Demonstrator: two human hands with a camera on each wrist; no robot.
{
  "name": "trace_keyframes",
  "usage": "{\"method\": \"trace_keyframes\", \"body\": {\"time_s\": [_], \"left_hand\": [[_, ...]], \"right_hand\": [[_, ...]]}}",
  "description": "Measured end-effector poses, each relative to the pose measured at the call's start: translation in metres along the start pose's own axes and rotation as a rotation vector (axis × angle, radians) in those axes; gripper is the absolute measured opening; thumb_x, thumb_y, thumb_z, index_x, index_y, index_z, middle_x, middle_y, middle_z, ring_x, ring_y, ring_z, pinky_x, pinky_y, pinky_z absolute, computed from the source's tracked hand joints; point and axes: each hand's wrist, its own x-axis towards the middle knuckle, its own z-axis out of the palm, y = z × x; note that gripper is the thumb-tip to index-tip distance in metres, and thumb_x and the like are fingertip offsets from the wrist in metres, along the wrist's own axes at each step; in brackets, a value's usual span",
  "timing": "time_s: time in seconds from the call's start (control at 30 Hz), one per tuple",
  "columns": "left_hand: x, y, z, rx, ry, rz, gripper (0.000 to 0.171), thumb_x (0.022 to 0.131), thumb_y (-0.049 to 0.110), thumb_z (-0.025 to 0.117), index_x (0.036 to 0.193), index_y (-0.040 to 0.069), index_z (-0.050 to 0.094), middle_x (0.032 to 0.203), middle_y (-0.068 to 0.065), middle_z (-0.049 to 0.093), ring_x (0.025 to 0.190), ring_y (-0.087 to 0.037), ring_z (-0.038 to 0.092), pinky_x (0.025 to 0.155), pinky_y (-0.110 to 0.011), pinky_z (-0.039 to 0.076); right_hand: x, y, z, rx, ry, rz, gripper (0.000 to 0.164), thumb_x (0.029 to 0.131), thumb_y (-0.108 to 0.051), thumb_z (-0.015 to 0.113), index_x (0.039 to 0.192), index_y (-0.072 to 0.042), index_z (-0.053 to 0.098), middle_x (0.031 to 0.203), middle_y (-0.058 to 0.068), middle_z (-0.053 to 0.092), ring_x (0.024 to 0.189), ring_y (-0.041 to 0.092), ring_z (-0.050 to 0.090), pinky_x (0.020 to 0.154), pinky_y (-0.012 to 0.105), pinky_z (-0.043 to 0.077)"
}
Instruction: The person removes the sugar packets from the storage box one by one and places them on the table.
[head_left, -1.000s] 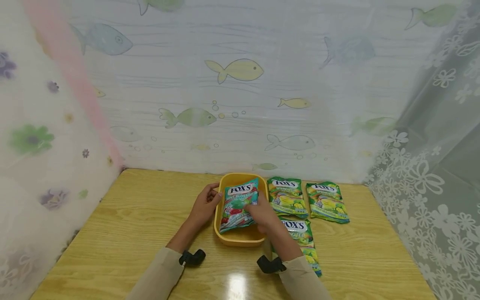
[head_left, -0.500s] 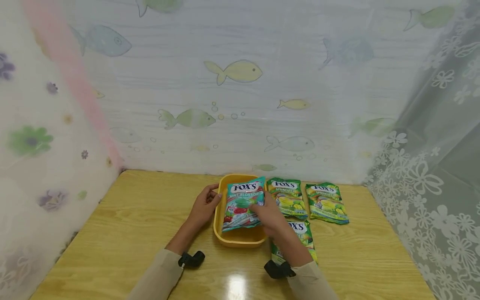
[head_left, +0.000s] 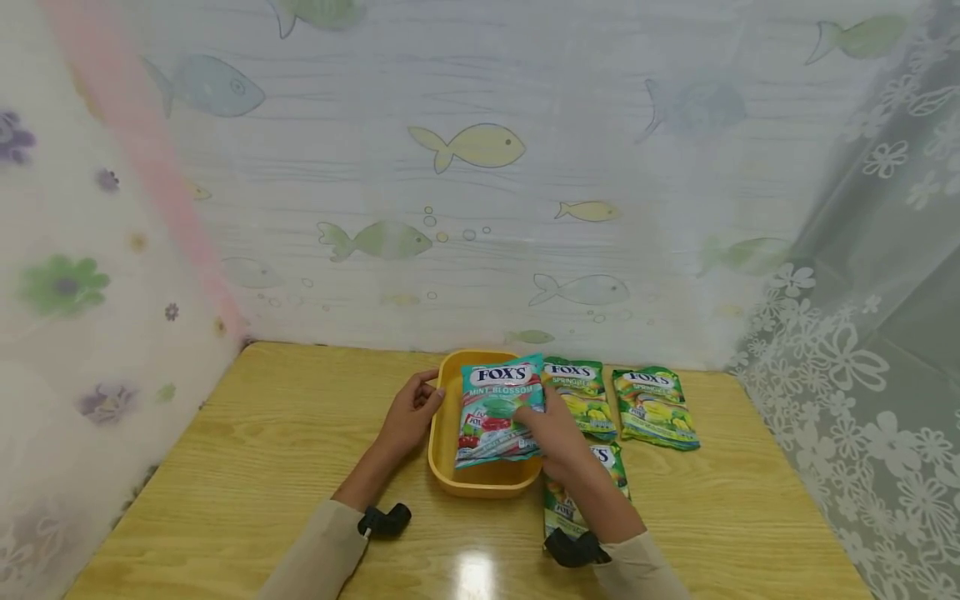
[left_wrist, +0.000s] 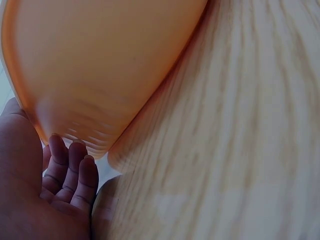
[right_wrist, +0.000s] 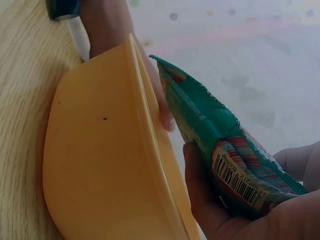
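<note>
A teal FOX'S Mint Blossom candy bag [head_left: 498, 396] is in my right hand [head_left: 561, 435], thumb across its front and fingers behind. In the right wrist view the candy bag [right_wrist: 205, 117] is edge-on, tilted above the tub's rim, with a barcode showing on its back. Below it in the head view stands a yellow plastic tub [head_left: 483, 490], its inside partly covered by the bag. My left hand [head_left: 411, 410] holds the tub's left side; in the left wrist view its thumb is at the rim and its fingers curl against the outer wall [left_wrist: 100, 65].
To the tub's right lie green FOX'S Spring Tea candy bags: one candy bag [head_left: 585, 396] just behind my right hand, another candy bag [head_left: 654, 408] farther right, and a nearer candy bag [head_left: 562, 508] partly under my forearm. A patterned curtain [head_left: 480, 250] borders the wooden table [head_left: 300, 417].
My right hand has brought the teal candy bag up out of the tub and to the right, so it overlaps the tub's right rim. The left hand stays in place.
</note>
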Motion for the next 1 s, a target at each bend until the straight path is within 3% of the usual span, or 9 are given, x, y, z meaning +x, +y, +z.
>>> {"method": "trace_keyframes", "body": {"time_s": [0.17, 0.27, 0.43, 0.57, 0.73, 1.0], "left_hand": [[0.002, -0.007, 0.001, -0.005, 0.005, -0.013, 0.044, 0.112, 0.01, 0.055, 0.153, -0.004, 0.048, 0.108, -0.031, 0.064, 0.088, -0.041, 0.062, 0.073, -0.025, 0.049], [0.002, -0.009, 0.003, -0.003, 0.016, -0.018, 0.043, 0.112, 0.01, 0.056, 0.153, -0.002, 0.05, 0.108, -0.031, 0.065, 0.088, -0.041, 0.063, 0.073, -0.025, 0.049], [0.001, -0.009, 0.003, 0.005, 0.022, -0.019, 0.043, 0.111, 0.01, 0.056, 0.152, -0.001, 0.051, 0.106, -0.025, 0.066, 0.085, -0.029, 0.063, 0.074, -0.025, 0.049], [0.001, -0.006, 0.001, -0.003, 0.01, -0.014, 0.043, 0.112, 0.011, 0.056, 0.152, -0.001, 0.051, 0.103, -0.017, 0.066, 0.082, -0.017, 0.062, 0.074, -0.026, 0.05], [0.004, -0.014, 0.0, -0.003, -0.007, -0.007, 0.044, 0.112, 0.01, 0.056, 0.153, -0.003, 0.049, 0.101, -0.015, 0.066, 0.079, -0.014, 0.061, 0.073, -0.027, 0.05], [0.011, -0.037, -0.001, -0.001, -0.015, -0.015, 0.044, 0.112, 0.015, 0.057, 0.154, 0.006, 0.051, 0.103, -0.014, 0.066, 0.08, -0.017, 0.061, 0.072, -0.026, 0.05]], "right_hand": [[-0.004, -0.001, -0.006, -0.01, 0.008, 0.007, 0.076, 0.103, -0.011, 0.06, 0.166, -0.003, 0.02, 0.144, 0.024, 0.053, 0.109, 0.027, 0.066, 0.085, 0.035, 0.058], [-0.006, 0.001, -0.01, -0.04, 0.013, 0.014, 0.079, 0.107, -0.019, 0.058, 0.169, -0.002, 0.012, 0.148, 0.024, 0.047, 0.116, 0.03, 0.061, 0.092, 0.039, 0.054], [-0.01, 0.002, -0.016, -0.063, 0.0, 0.001, 0.077, 0.114, -0.031, 0.051, 0.169, 0.0, 0.007, 0.149, 0.026, 0.045, 0.124, 0.032, 0.055, 0.103, 0.046, 0.047], [-0.013, 0.002, -0.02, -0.027, -0.003, -0.009, 0.071, 0.116, -0.032, 0.046, 0.169, -0.001, 0.011, 0.144, 0.024, 0.052, 0.111, 0.023, 0.064, 0.095, 0.041, 0.053], [-0.018, 0.003, -0.025, 0.051, 0.026, 0.003, 0.063, 0.116, -0.033, 0.044, 0.167, -0.003, 0.022, 0.132, 0.02, 0.062, 0.095, 0.016, 0.071, 0.081, 0.033, 0.059], [-0.026, 0.003, -0.037, 0.068, 0.035, 0.013, 0.065, 0.117, -0.035, 0.041, 0.169, -0.005, 0.017, 0.142, 0.022, 0.057, 0.1, 0.015, 0.071, 0.084, 0.032, 0.058]]}}
